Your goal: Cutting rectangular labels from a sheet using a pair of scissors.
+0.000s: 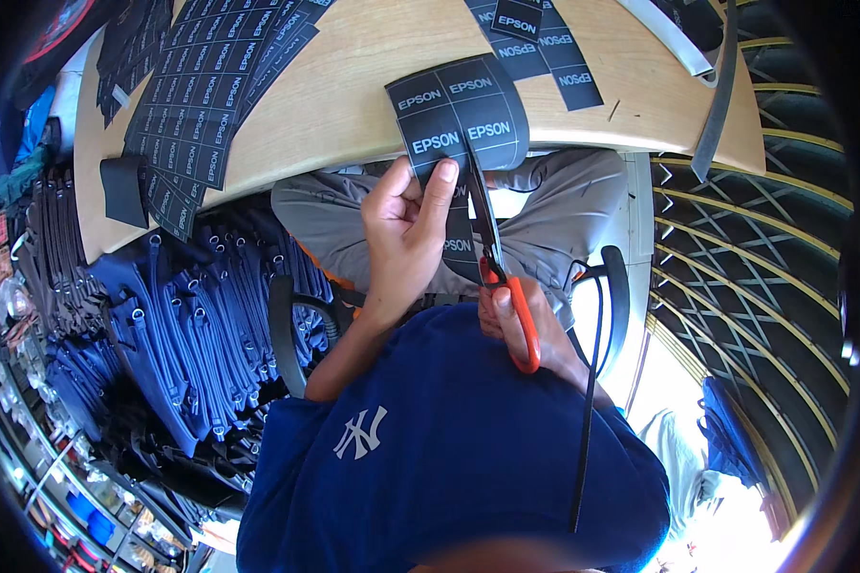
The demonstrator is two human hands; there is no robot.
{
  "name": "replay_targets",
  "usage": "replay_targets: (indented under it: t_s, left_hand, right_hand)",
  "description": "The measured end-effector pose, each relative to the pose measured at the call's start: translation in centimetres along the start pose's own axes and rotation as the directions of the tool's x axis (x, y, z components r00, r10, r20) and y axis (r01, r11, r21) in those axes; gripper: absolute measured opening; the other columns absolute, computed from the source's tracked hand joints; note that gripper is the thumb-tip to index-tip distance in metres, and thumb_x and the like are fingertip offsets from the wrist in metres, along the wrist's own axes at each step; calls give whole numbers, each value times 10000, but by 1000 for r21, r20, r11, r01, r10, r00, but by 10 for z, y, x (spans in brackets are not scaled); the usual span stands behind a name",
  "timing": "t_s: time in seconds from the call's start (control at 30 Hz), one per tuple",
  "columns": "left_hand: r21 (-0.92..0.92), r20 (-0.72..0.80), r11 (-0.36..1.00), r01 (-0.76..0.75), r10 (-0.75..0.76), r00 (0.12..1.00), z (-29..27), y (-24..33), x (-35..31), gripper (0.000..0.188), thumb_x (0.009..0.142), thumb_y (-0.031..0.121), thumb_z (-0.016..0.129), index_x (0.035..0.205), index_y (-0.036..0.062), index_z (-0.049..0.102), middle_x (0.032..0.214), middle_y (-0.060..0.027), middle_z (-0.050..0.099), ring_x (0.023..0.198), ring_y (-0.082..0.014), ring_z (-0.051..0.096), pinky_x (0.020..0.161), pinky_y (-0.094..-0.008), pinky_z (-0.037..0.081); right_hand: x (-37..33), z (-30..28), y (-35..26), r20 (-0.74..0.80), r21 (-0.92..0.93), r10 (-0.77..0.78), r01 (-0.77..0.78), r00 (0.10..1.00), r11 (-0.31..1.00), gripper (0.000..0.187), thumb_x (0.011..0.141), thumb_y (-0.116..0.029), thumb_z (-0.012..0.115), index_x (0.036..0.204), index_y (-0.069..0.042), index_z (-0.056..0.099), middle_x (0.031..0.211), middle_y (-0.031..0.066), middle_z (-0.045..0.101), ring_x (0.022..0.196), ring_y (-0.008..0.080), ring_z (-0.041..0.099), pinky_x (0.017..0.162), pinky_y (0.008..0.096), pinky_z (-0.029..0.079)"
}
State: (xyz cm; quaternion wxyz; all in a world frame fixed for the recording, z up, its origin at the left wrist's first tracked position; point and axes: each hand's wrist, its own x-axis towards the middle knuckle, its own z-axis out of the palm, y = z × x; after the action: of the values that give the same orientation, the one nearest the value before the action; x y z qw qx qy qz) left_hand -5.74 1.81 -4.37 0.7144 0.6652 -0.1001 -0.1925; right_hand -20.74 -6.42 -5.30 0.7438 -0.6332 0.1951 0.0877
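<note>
My left hand [404, 229] pinches a black strip of labels [449, 100], thumb on top, near the table's front edge. Pale print and thin lines divide the strip into rectangles. My right hand [526, 320] grips a pair of scissors [488, 234] by the orange handles. The dark blades point up and away from me and meet the strip between two printed rectangles, just right of my left thumb. Part of the strip hangs below my left hand, beside the blades. How far the blades are apart is hard to make out.
Printed black label sheets [196, 91] cover the left of the wooden table [354, 72]. Smaller label pieces [573, 72] lie at the far right, near a dark strap [715, 124]. Blue straps with metal rings [196, 334] hang at left. A folding metal gate [750, 248] stands at right.
</note>
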Motion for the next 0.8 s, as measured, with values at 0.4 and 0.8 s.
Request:
replay_targets:
  t_s: [0.4, 0.8]
  left_hand:
    - [-203, -26, 976, 78, -85, 996, -3, 3, 18, 182, 935, 173, 537, 873, 14, 601, 668, 77, 509, 592, 27, 357, 510, -165, 266]
    - [-49, -111, 994, -102, 96, 989, 11, -1, 7, 151, 913, 149, 571, 823, 29, 584, 559, 91, 427, 488, 23, 290, 434, -183, 203]
  right_hand:
    - [-5, -4, -6, 74, -70, -19, 24, 997, 997, 426, 936, -333, 471, 683, 8, 490, 600, 79, 469, 508, 168, 444, 505, 333, 358]
    - [3, -4, -3, 137, 0, -97, 98, 986, 995, 545, 892, -532, 412, 768, -1, 440, 684, 103, 443, 600, 208, 441, 576, 349, 369]
